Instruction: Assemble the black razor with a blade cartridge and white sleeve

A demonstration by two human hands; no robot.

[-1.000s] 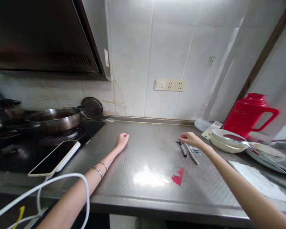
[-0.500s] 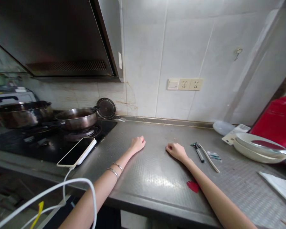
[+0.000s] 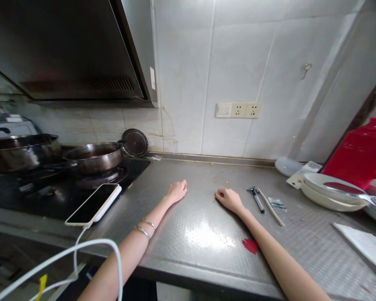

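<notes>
On the metal counter (image 3: 203, 255) rest both of my hands, apart from each other. My left hand (image 3: 177, 191) lies with its fingers curled closed, and nothing shows in it. My right hand (image 3: 229, 200) is likewise curled into a loose fist, with nothing visible inside. Just right of it lies a razor (image 3: 258, 202) with a dark and grey handle. Beside the razor are a thin white curved strip (image 3: 272, 209) and a small clear packet (image 3: 277, 204) with teal pieces inside. A red patch (image 3: 250, 246) shows beside my right forearm.
At left, a pan (image 3: 97, 159) and a larger pot (image 3: 25, 154) sit on the black stove (image 3: 138, 167). A phone (image 3: 92, 205) with a white cable (image 3: 75, 246) lies at its edge. Stacked white bowls (image 3: 329, 200), a red container (image 3: 354, 154) and white paper (image 3: 363, 244) are at right.
The view has turned slightly right, so the surroundings sit a little further left in the picture. Both hands keep the same closed pose on the counter.
</notes>
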